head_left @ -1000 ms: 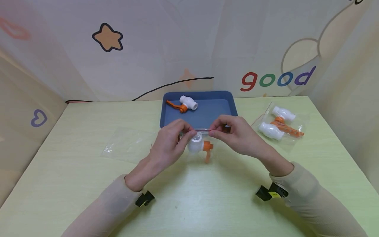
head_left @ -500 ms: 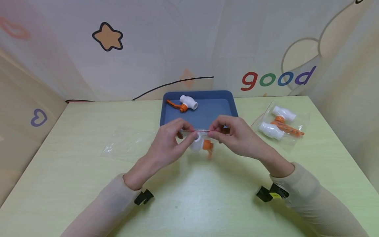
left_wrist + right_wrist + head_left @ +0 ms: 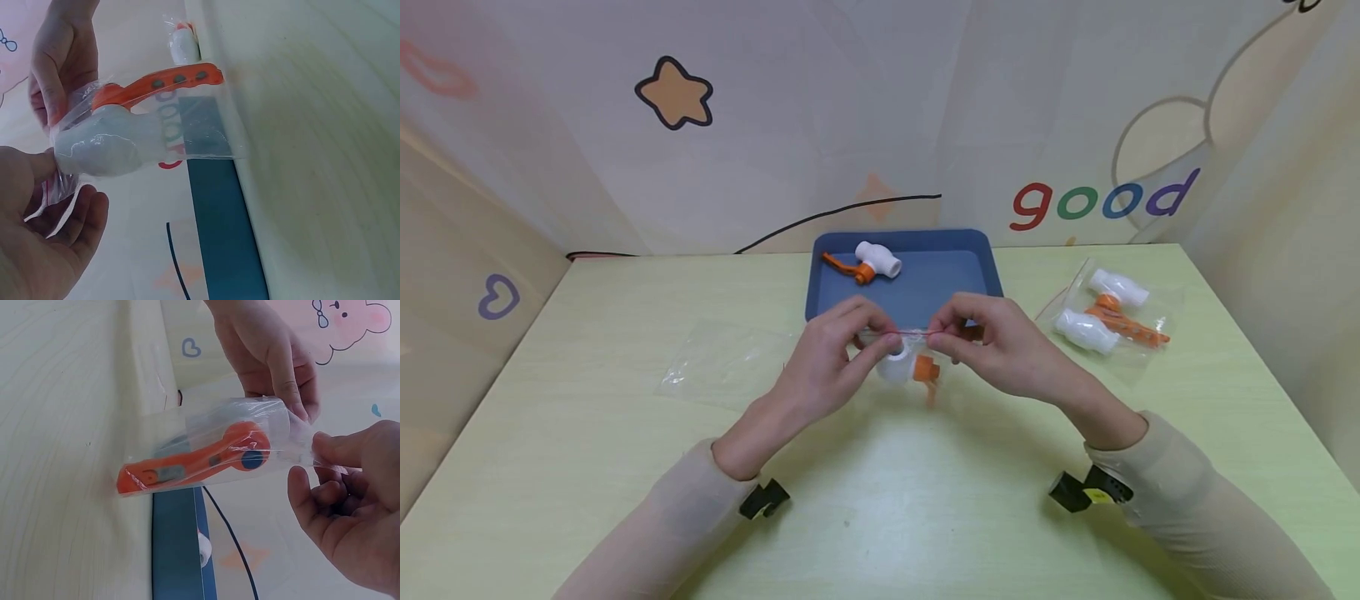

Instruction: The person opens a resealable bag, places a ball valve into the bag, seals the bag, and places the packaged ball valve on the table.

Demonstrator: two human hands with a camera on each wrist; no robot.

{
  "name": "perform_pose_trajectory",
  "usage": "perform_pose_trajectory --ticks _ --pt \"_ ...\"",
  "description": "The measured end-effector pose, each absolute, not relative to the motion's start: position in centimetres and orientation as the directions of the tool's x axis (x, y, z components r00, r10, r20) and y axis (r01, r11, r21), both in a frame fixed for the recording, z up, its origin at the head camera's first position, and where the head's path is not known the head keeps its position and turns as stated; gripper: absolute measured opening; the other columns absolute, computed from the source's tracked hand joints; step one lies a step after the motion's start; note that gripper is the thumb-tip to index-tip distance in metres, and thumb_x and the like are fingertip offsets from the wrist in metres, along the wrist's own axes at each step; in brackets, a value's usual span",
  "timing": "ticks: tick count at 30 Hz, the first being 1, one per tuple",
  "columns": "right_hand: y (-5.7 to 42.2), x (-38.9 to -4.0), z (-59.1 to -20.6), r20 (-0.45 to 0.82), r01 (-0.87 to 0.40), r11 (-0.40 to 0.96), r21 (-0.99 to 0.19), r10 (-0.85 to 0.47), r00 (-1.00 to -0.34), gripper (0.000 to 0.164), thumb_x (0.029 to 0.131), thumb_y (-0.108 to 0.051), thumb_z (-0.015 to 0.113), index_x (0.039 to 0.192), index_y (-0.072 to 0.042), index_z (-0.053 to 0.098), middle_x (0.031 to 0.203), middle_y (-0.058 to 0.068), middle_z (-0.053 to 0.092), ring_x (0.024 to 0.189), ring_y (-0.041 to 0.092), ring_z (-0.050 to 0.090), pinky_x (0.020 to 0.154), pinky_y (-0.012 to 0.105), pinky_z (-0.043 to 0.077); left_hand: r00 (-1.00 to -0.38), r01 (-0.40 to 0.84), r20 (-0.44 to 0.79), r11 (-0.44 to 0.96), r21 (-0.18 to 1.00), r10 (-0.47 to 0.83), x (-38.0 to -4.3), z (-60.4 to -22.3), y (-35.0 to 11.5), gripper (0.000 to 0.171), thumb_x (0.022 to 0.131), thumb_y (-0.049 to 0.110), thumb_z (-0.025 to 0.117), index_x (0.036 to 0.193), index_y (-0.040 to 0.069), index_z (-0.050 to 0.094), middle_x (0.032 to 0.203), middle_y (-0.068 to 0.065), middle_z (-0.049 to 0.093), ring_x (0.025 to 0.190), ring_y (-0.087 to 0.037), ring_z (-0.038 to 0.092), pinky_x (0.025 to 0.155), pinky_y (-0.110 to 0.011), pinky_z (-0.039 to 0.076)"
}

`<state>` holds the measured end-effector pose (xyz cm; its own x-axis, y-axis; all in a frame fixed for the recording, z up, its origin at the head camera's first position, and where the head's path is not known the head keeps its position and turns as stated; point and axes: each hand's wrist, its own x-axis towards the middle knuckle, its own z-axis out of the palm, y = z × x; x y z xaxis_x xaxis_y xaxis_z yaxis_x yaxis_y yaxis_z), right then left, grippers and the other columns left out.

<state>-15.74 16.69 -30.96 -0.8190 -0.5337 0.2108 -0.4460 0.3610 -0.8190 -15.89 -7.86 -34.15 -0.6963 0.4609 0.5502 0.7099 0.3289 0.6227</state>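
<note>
A clear zip bag [image 3: 206,140] with a red line along its top hangs between my hands. Inside it is a ball valve with a white body [image 3: 895,367] and an orange lever handle [image 3: 206,459]. My left hand [image 3: 833,354] pinches the bag's top edge on one side, thumb against fingers. On the other side, my right hand [image 3: 1000,342] pinches the same edge, a short stretch of red line showing between the two. The wrist views show the bag hanging over the table, handle pointing down. Part of the white body is behind my left thumb in the head view.
Behind my hands lies a blue tray [image 3: 940,283] with an unbagged white and orange ball valve [image 3: 877,260] at its left. To the right rests a bag with bagged ball valves [image 3: 1108,312]. A flat clear bag [image 3: 718,367] lies at left.
The bagged valve has swung slightly, its orange handle shifting a little right and up in the head view. The left thumb covers more of the white body. Both hands keep their pinch.
</note>
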Motion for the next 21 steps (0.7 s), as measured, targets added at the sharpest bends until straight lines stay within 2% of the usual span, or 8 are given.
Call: perform_pose_trajectory --ticks 7,21 --pt "16.61 -15.56 -30.83 0.209 -0.451 0.389 -0.803 -0.525 -0.825 0.005 0.096 -0.008 0.073 0.097 -0.004 0.07 0.089 0.003 0.063 0.083 0.022 0.057 0.07 0.03 0.051 -0.657 0.751 0.57 0.363 0.552 0.493 -15.69 -34.2 -7.7 0.004 0.098 0.005 0.069 0.099 0.003 0.066 0.095 -0.004 0.063 0.085 -0.016 0.06 0.069 -0.027 0.053" --pt "16.42 -15.97 -31.31 0.231 -0.498 0.402 -0.768 -0.551 -0.802 0.005 0.095 -0.009 0.074 0.1 -0.01 0.073 0.09 -0.002 0.065 0.084 0.018 0.06 0.072 0.036 0.053 -0.663 0.748 0.562 0.403 0.528 0.494 -15.49 -34.21 -7.54 0.005 0.098 0.005 0.07 0.098 0.002 0.066 0.095 -0.005 0.063 0.086 -0.017 0.058 0.072 -0.027 0.053"
